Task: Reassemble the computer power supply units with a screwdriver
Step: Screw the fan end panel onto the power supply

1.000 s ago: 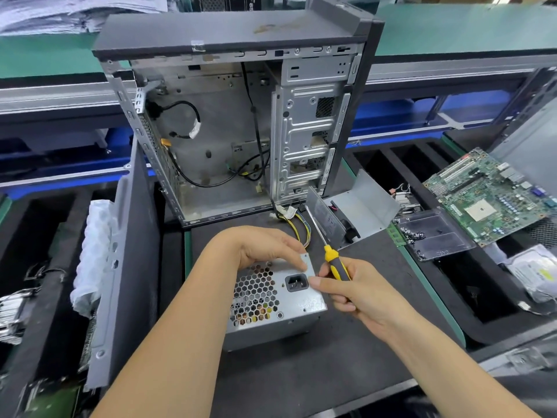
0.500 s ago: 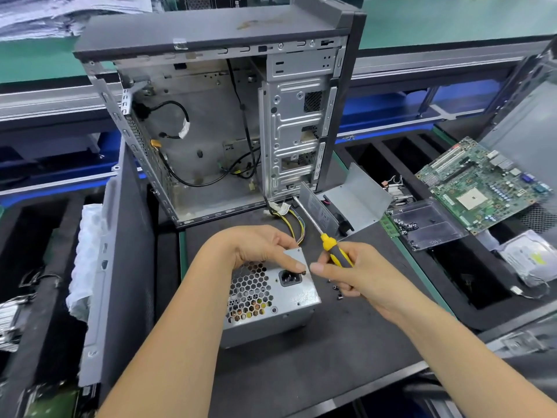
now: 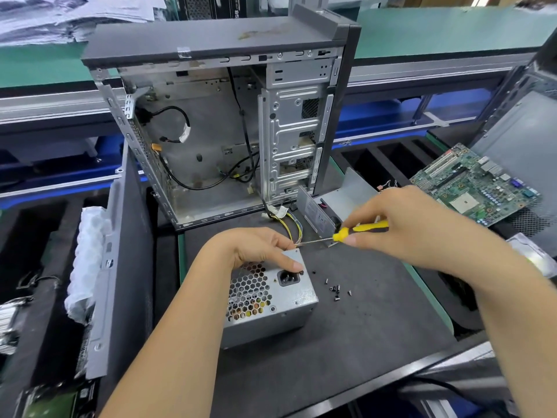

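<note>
A silver power supply unit [image 3: 289, 300] with a honeycomb grille and a black socket lies on the dark mat. My left hand [image 3: 256, 248] grips its top rear edge, and its thumb tip holds a small black screw at the upper right corner by the socket. My right hand [image 3: 404, 224] holds a yellow and black screwdriver [image 3: 358, 230] level above the mat, shaft pointing left toward my left hand's fingers. Several loose black screws [image 3: 333, 289] lie on the mat just right of the unit.
An open, emptied computer case [image 3: 217, 131] stands behind the unit, cables inside. A bent metal cover [image 3: 337, 203] lies beside it. A green motherboard [image 3: 476, 185] rests at the right. The case's side panel [image 3: 126, 251] leans at the left by white wrap.
My right hand has lifted up and to the right and turned the screwdriver level, tip toward the left hand. The loose screws it covered are now exposed. My left thumb moved to the socket corner.
</note>
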Tool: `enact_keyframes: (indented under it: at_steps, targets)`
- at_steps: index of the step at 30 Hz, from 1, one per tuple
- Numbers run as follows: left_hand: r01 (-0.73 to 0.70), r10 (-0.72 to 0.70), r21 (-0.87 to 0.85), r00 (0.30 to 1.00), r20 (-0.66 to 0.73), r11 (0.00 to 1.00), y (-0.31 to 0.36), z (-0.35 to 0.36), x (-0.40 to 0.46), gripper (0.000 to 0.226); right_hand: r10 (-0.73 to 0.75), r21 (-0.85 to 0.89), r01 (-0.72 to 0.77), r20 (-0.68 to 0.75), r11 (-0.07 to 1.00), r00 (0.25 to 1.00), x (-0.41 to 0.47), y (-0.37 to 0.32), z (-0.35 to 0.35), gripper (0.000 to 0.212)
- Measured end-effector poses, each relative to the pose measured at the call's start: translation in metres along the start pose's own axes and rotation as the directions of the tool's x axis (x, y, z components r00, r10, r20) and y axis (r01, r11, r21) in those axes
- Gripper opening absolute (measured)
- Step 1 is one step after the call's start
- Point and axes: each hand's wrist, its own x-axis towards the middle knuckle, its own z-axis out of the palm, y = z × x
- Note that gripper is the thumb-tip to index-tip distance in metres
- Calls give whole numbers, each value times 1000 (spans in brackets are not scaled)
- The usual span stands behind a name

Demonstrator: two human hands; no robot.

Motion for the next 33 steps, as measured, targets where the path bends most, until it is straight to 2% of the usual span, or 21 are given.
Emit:
enact_keyframes:
  at_steps: [6, 8, 33]
  targets:
    - [-8, 8, -17, 1000, 11, 1000, 0, 0, -1, 5, 2, -315, 7, 27, 949, 1000, -11, -12, -21, 15]
    - [-9, 9, -19, 1000, 10, 1000, 0, 0, -2, 3, -5, -362, 17, 34, 932, 999, -9, -15, -20, 14]
    - [15, -15, -17, 1000, 3, 1000, -2, -1, 2, 7, -53, -388, 80, 80, 918, 995, 4, -16, -11, 19]
